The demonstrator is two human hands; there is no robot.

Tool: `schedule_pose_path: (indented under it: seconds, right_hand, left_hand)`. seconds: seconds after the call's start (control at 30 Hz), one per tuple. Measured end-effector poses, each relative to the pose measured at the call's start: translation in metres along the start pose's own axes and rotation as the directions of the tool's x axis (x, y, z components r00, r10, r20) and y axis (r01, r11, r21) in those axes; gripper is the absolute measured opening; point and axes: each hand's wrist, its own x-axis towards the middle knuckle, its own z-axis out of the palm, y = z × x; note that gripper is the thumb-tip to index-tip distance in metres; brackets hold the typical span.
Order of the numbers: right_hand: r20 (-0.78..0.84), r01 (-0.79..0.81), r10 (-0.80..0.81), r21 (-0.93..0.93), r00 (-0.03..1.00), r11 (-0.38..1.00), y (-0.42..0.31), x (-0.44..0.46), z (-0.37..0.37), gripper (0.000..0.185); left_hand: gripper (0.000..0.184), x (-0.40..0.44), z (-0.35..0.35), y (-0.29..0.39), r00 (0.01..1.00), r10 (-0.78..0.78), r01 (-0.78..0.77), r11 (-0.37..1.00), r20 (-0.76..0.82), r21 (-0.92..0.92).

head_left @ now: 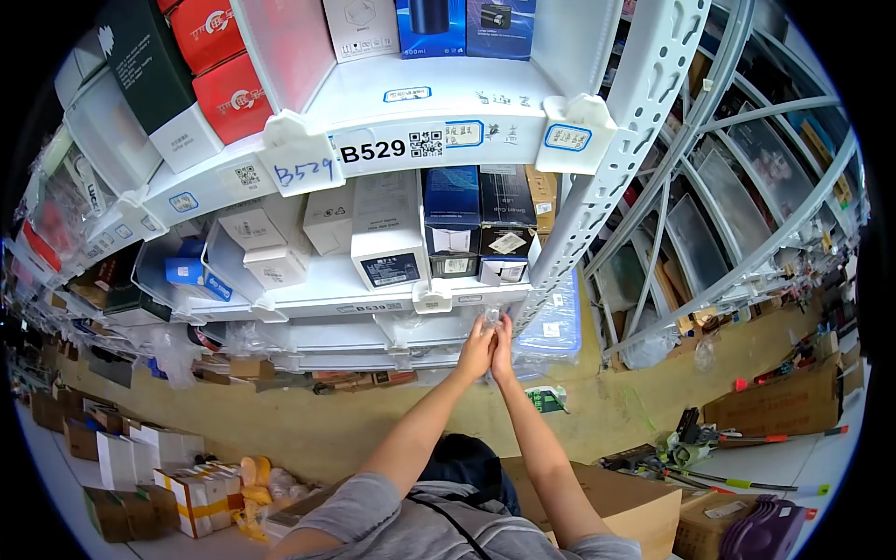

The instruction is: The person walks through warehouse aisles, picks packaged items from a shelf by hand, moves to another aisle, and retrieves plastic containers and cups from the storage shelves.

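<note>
My left hand (477,353) and my right hand (502,349) are close together in front of the shelf rack's lower right corner. Their fingers are bent and closed around a small, clear, shiny thing (492,318), too small to name. Just above them is the shelf edge with the label B539 (378,307). On that shelf stand a white box (387,233), a dark blue box (452,210) and a black box (507,215). The perforated white post (597,177) rises to the right of my hands.
Above is shelf B529 (373,149) with more boxes. A blue plastic-wrapped stack (553,322) stands behind the post. Cardboard boxes (597,495) are close to my body. White boxes (198,495) lie at left, poles (784,485) at right.
</note>
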Motion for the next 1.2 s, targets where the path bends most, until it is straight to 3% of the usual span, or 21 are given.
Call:
schedule_pose_path:
  seconds: [0.03,0.1,0.23,0.3,0.33,0.37,0.43,0.47,0.5,0.57,0.77,0.9,0.97,1.03,1.1,1.17,1.2]
  right_hand:
    - [0.000,0.001,-0.001,0.002,1.000,1.000,0.001,0.006,-0.002,0.044]
    - [0.006,0.078,-0.078,-0.188,0.997,0.979,0.002,0.020,-0.005,0.045]
    - [-0.022,0.088,-0.093,-0.177,0.995,0.980,0.005,0.037,-0.005,0.043]
    - [-0.031,0.029,-0.039,-0.267,0.999,0.963,-0.003,0.028,-0.004,0.044]
    - [-0.047,0.154,-0.180,-0.338,0.983,0.928,0.013,0.035,-0.009,0.042]
    - [-0.038,0.142,-0.164,-0.339,0.986,0.930,0.025,0.034,-0.022,0.042]
    - [-0.116,-0.118,0.072,-0.468,0.991,0.876,0.015,0.029,-0.017,0.037]
    - [-0.155,-0.116,0.051,-0.450,0.987,0.886,0.008,0.022,-0.010,0.036]
    - [-0.139,-0.114,0.056,-0.454,0.989,0.883,0.009,0.021,-0.008,0.036]
    - [-0.207,-0.253,0.192,-0.329,0.959,0.910,0.012,0.015,-0.007,0.038]
    - [-0.185,-0.362,0.315,-0.366,0.931,0.857,0.040,0.000,-0.013,0.038]
    - [-0.016,-0.375,0.421,-0.488,0.907,0.789,0.056,-0.026,-0.009,0.028]
    - [0.115,-0.384,0.560,-0.614,0.821,0.689,0.054,-0.048,0.007,0.026]
    - [0.241,-0.304,0.616,-0.701,0.750,0.645,0.055,-0.062,0.022,0.026]
    - [0.292,-0.240,0.616,-0.736,0.732,0.633,0.054,-0.073,0.040,0.028]
    - [0.461,-0.040,0.617,-0.780,0.638,0.624,0.046,-0.081,0.061,0.031]
    - [0.503,0.016,0.569,-0.758,0.651,0.652,0.048,-0.084,0.070,0.029]
  left_hand:
    - [0.032,0.004,0.001,-0.003,1.000,0.001,-0.001,1.000,0.000,0.002]
    - [0.031,0.015,0.003,-0.010,0.996,0.090,-0.091,0.996,-0.027,-0.025]
    - [0.033,0.029,-0.001,-0.010,0.999,0.009,-0.007,0.999,0.050,-0.039]
    - [0.034,0.025,-0.001,-0.010,0.994,-0.018,0.008,0.996,0.108,0.090]
    - [0.036,0.019,-0.002,-0.012,0.983,-0.053,0.026,0.988,0.174,0.150]
    - [0.036,0.010,-0.004,-0.016,0.983,-0.069,0.043,0.987,0.168,0.153]
    - [0.041,0.002,-0.012,-0.017,0.944,-0.102,0.059,0.988,0.315,0.143]
    - [0.046,-0.003,-0.016,-0.017,0.924,-0.137,0.103,0.988,0.357,0.113]
    - [0.046,-0.010,-0.018,-0.017,0.928,-0.145,0.112,0.987,0.342,0.115]
    - [0.048,-0.027,-0.023,-0.017,0.964,-0.096,0.097,0.995,0.248,0.007]
    - [0.049,-0.077,-0.046,-0.041,0.966,-0.210,0.218,0.975,0.149,-0.039]
    - [0.044,-0.114,-0.076,-0.049,0.964,-0.261,0.264,0.959,0.044,-0.103]
    - [0.042,-0.134,-0.085,-0.065,0.971,-0.238,0.237,0.965,0.002,-0.116]
    - [0.041,-0.143,-0.101,-0.072,0.978,-0.205,0.199,0.972,-0.035,-0.126]
    - [0.037,-0.154,-0.121,-0.070,0.945,-0.323,0.305,0.926,-0.052,-0.221]
    - [0.035,-0.158,-0.140,-0.071,0.947,-0.296,0.263,0.936,-0.121,-0.234]
    - [0.033,-0.158,-0.147,-0.070,0.944,-0.270,0.222,0.944,-0.188,-0.243]
